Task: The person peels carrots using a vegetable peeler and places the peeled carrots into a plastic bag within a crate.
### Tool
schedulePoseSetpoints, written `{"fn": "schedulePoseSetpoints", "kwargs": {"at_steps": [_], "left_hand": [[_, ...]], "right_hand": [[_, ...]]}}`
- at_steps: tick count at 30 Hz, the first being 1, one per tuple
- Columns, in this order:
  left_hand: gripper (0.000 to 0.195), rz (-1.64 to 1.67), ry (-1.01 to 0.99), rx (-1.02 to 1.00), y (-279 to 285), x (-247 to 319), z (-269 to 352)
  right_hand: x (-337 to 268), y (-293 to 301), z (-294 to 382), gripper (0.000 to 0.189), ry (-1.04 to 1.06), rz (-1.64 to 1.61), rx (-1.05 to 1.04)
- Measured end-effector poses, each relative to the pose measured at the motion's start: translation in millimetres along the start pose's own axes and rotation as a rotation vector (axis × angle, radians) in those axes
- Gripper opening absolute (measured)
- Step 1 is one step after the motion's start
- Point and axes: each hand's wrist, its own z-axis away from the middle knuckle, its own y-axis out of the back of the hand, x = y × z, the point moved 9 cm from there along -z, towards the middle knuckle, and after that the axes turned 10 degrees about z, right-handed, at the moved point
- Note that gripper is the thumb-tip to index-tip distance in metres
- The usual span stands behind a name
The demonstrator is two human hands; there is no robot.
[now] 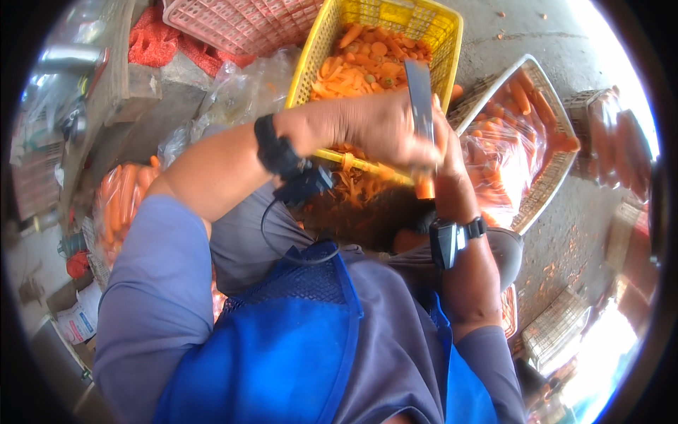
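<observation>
My left hand (386,130), blurred, is closed around a flat dark tool (420,95) that looks like a blade or a peeler. The tool's wide end points up and away from me. Close against it, my right hand (449,146) grips a carrot (424,188), whose cut orange end sticks out below the fingers. The rest of the carrot is hidden by the hands. Both hands are over the near right side of a yellow plastic crate (454,40). Carrot slices and peelings (365,58) lie inside the crate.
A pale crate (551,191) to the right holds bagged carrots (495,164). Another bag of carrots (124,196) stands at left. Beyond are a pink crate (249,24) and red mesh (153,40). Peelings (352,185) hang over the yellow crate's near rim. Bagged carrots (617,143) stand far right.
</observation>
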Motion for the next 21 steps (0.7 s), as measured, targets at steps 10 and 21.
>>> {"fn": "schedulePoseSetpoints", "kwargs": {"at_steps": [10, 21], "left_hand": [[0.027, -0.154, 0.103, 0.545, 131.6, 24.9, 15.9], [0.015, 0.095, 0.247, 0.103, 29.0, -17.3, -3.1]], "right_hand": [[10.9, 4.9, -0.9, 0.051, -0.075, -0.267, -0.030], [2.0, 4.8, 2.8, 0.050, -0.043, -0.057, -0.044]]}}
